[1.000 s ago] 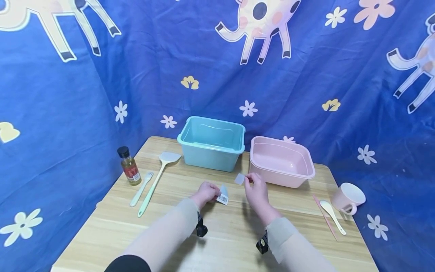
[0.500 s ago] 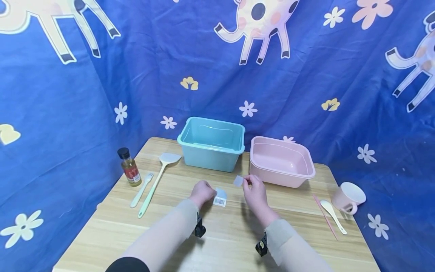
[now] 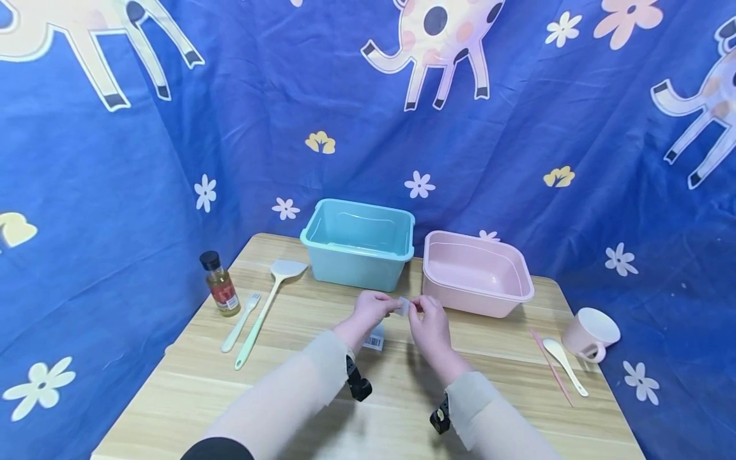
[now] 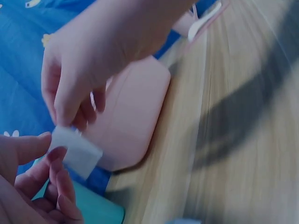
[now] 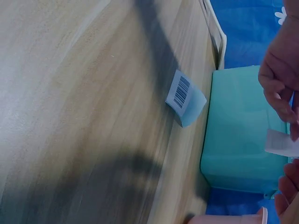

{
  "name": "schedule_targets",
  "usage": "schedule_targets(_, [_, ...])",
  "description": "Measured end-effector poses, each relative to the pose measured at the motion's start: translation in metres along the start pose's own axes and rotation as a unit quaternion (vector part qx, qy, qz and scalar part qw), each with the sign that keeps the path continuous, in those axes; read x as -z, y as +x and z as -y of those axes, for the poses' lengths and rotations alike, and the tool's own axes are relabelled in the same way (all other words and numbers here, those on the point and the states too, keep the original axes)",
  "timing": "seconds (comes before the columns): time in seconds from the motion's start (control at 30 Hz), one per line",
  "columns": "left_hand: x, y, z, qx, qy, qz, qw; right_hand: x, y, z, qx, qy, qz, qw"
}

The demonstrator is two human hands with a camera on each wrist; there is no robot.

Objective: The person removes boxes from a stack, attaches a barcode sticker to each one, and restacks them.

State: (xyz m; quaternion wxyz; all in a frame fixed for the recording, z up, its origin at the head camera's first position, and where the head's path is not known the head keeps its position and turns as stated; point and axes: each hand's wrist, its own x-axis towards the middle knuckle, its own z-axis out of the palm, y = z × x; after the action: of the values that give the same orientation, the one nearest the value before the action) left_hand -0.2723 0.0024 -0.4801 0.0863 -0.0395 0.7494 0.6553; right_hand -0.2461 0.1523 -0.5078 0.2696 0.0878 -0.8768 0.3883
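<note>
Both hands meet over the table at a small whitish square sheet (image 3: 404, 306), thin and paper-like. My right hand (image 3: 431, 324) pinches its right edge between thumb and finger. At the opposite edge, my left hand (image 3: 369, 313) has thumb and fingertips around the sheet. In the left wrist view the square sheet (image 4: 77, 151) spans between the two hands' fingertips. Below the left hand a pale label with a barcode (image 5: 185, 98) lies on the wooden table, bent across its middle; the left wrist partly covers it in the head view.
Behind the hands stand a teal bin (image 3: 356, 265) and a pink bin (image 3: 477, 294). At left are a sauce bottle (image 3: 221, 285), a fork (image 3: 240, 324) and a spatula (image 3: 260, 319). A mug (image 3: 590, 333), a spoon (image 3: 565, 366) and a pink stick (image 3: 552, 368) lie to the right.
My left hand has let go of the barcode label, leaving it on the table, and moved right and away from me to the small sheet. The right hand has stayed nearly in place, pinching the sheet.
</note>
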Motion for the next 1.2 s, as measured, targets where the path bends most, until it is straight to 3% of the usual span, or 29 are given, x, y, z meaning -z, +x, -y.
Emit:
schedule_targets(0.2, [-0.008,-0.002,-0.001,0.019,-0.021,-0.02,0.9994,-0.001,-0.003,0.004,0.049,-0.011,-0.016,0.999])
schedule_targets(0.57, [-0.004,-0.001,-0.003,0.034,-0.031,-0.032,0.9984,-0.007,-0.003,0.004,0.144,-0.038,-0.005,0.989])
schedule_targets(0.83, [0.0,-0.001,0.0,0.027,-0.018,-0.032,0.999,-0.008,-0.004,0.006,0.161,-0.058,-0.001,0.985])
schedule_targets(1.0, [0.01,0.002,0.0,0.008,0.023,-0.023,0.9994,-0.002,0.0,0.009,0.109,-0.032,0.008,0.993])
schedule_targets(1.1, [0.019,0.004,-0.003,-0.018,0.071,-0.005,0.9973,0.003,0.008,0.01,0.034,0.019,0.012,0.999])
schedule_targets(1.2, [0.03,0.007,-0.008,-0.051,0.123,0.023,0.9908,0.005,0.017,0.012,-0.052,0.097,0.044,0.993])
